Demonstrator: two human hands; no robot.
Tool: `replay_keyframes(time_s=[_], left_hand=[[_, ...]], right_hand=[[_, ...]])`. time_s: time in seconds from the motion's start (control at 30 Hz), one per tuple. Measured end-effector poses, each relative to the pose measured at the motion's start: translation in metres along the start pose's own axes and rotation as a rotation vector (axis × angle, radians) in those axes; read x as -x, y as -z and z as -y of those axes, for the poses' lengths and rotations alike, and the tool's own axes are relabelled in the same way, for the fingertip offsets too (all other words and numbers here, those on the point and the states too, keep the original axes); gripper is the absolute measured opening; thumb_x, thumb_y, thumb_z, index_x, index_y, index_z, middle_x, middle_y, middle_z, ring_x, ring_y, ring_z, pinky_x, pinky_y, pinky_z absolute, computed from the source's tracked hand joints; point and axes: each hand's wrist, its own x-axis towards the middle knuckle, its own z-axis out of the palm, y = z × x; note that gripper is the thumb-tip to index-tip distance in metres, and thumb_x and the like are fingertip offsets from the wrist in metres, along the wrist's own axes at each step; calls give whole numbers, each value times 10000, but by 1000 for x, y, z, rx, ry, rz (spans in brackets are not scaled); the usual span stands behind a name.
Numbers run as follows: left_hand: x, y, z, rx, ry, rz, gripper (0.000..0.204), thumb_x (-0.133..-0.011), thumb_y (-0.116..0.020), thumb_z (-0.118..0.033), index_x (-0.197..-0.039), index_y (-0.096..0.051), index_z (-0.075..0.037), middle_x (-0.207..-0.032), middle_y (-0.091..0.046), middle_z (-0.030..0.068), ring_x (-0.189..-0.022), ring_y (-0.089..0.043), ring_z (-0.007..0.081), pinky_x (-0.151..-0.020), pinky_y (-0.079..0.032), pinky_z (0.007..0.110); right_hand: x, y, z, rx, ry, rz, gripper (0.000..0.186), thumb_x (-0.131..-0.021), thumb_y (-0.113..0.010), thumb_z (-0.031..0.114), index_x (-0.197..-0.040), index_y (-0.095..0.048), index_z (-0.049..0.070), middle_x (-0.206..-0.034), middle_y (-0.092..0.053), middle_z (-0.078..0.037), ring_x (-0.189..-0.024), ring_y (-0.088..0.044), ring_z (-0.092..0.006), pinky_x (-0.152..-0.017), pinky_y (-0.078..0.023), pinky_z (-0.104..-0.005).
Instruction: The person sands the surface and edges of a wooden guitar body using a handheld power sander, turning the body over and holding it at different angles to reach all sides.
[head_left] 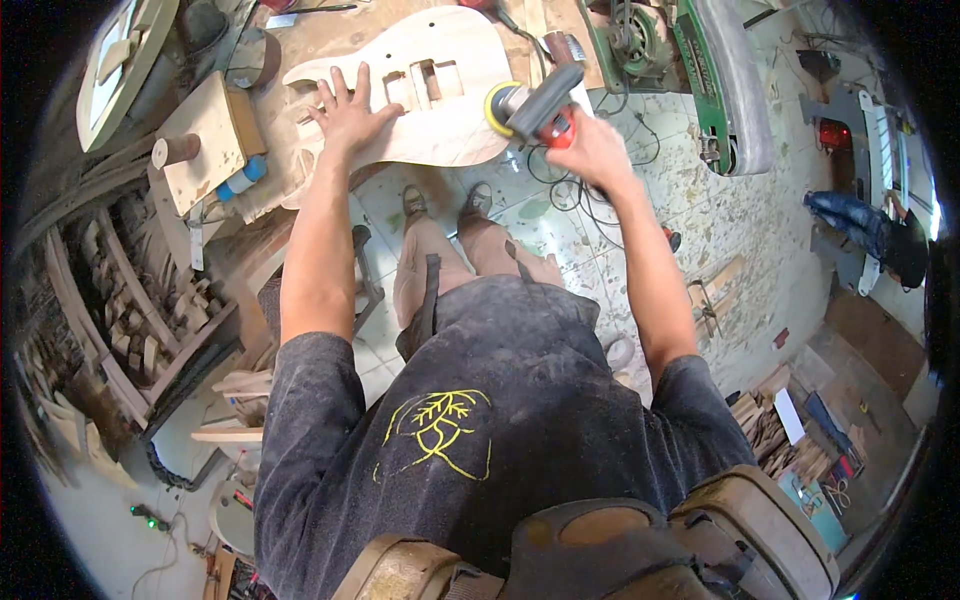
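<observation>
Brown, dusty gear [595,545] worn by the person crosses the foreground. Along the near edge of the tabletop [350,30] lies a pale guitar body [450,130], the left hand [352,118] splayed flat on it; the right hand [595,153] wraps tightly around a red-handled sander [545,103], its yellow pad [493,108] at the body's right end.

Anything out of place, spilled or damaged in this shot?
A dark cable makes loose, untidy loops below the right hand, where it might snag. The tiled floor is also heavily speckled; whether stains or debris, I cannot tell. The guitar-shaped wooden board shows no obvious damage.
</observation>
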Motion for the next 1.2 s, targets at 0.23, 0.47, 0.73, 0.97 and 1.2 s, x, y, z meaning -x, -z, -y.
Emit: replay_keyframes(time_s=[0.23, 0.47, 0.73, 0.97, 1.2], left_hand=[[0, 4, -9, -29, 14, 50, 1162, -754, -629, -840, -1663, -136, -311, -1715, 38, 230, -1557, 75, 502, -1160, 5, 758], [1, 2, -5, -10, 18, 46, 1153, -763, -626, -835, -1664, -127, -317, -1714, 41, 233, -1558, 85, 496, -1166, -1, 748], [3, 3, -6, 7, 1, 12, 1139, -756, -638, -810, -1660, -171, -298, -1712, -4, 247, -1553, 51, 519, -1174, -3, 738], [2, 7, -9, 9, 7, 24, 1142, -751, -639, -812, -1660, -163, -311, -1712, -11, 246, -1555, 47, 514, -1168, -22, 749], [3, 6, -7, -14, 26, 35, 1149, -753, -643, -801, -1664, -137, -316, -1711, -10, 251, -1561, 51, 498, -1169, -23, 750]], right_hand=[[-16, 9, -3, -4, -65, -79, 666, -714, -780, 407, -1217, -600, 9, -1029, -728, -242, -1006, -705, -409, -884, -555, -491], [51, -52, 44, -58, 148, 55, 515, -731, -758, 335, -1111, -605, 21, -980, -700, -226, -950, -699, -414, -823, -561, -498], [22, -21, 27, -50, -11, 43, 581, -708, -769, 352, -1144, -601, 6, -992, -710, -229, -973, -697, -418, -852, -556, -498], [-19, 15, -12, 10, -74, -158, 546, -727, -777, 378, -1085, -623, -5, -982, -730, -254, -963, -712, -422, -838, -562, -512], [46, -42, 23, -103, -3, 65, 480, -726, -731, 314, -1072, -609, 6, -955, -705, -258, -940, -698, -436, -838, -554, -506]])
